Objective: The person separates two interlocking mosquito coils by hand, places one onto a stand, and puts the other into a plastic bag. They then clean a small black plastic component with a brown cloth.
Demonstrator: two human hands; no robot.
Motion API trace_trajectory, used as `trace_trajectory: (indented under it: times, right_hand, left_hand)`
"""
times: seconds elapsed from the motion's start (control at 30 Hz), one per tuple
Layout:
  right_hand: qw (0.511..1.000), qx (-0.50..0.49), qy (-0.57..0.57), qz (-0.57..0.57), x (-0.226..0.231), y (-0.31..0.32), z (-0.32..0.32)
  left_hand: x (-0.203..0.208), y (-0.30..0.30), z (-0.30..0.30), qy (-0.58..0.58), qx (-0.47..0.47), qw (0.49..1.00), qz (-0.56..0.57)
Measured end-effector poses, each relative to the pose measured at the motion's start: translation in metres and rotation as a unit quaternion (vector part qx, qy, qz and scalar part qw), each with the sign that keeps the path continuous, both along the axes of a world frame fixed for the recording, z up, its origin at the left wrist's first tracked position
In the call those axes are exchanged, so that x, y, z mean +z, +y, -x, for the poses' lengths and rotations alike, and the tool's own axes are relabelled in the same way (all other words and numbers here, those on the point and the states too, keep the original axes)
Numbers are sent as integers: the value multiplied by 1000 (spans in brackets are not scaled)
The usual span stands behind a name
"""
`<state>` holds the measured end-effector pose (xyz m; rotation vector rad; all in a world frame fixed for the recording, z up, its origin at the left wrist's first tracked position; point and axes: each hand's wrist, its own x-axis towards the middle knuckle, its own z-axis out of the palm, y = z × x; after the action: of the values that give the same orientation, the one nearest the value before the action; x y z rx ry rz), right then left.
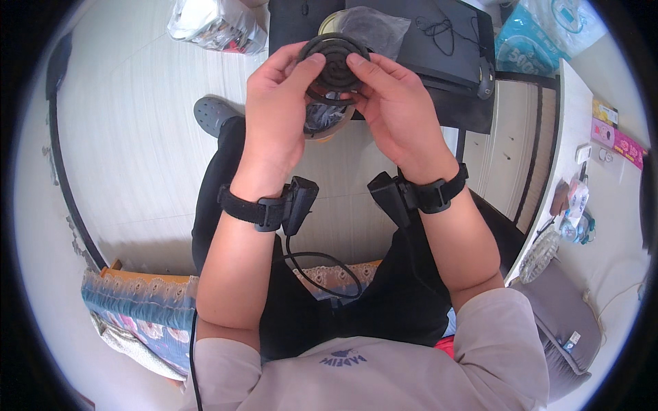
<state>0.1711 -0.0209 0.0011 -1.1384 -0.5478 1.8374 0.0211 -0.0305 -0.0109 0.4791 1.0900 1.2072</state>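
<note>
A dark grey-green spiral mosquito coil (336, 63) is held up in front of me, over the near edge of the black table. My left hand (277, 96) grips its left rim, the thumb pressed on top of the rings. On the opposite side my right hand (397, 99) pinches the coil, thumb on top and fingers curled beneath. A lower ring hangs slightly apart below the main spiral; whether it is a second coil I cannot tell. Under the hands sits a round container (327, 133) with dark contents, partly hidden. A clear plastic bag (384, 31) lies just behind the coil.
The black table (473, 122) carries a thin black cable (439, 31) and a dark computer mouse (485, 81). A white bag of rubbish (218, 27) stands at the back left. Blue plastic packaging (531, 44) is at the back right, beside a white desk (562, 137).
</note>
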Motion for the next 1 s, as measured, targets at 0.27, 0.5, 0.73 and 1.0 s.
trace_trajectory:
  times: [0.27, 0.5, 0.73, 1.0]
  right_hand:
    - [999, 5, 16, -42, 6, 6, 0]
    - [997, 17, 45, -61, 7, 9, 1]
    - [884, -41, -341, -318, 4, 12, 4]
    - [711, -26, -530, -462, 3, 10, 5]
  left_hand:
    - [7, 4, 8, -109, 21, 994, 8]
    - [0, 7, 10, -143, 17, 990, 11]
    - [2, 7, 10, -156, 19, 987, 16]
    - [7, 6, 10, -167, 30, 986, -8]
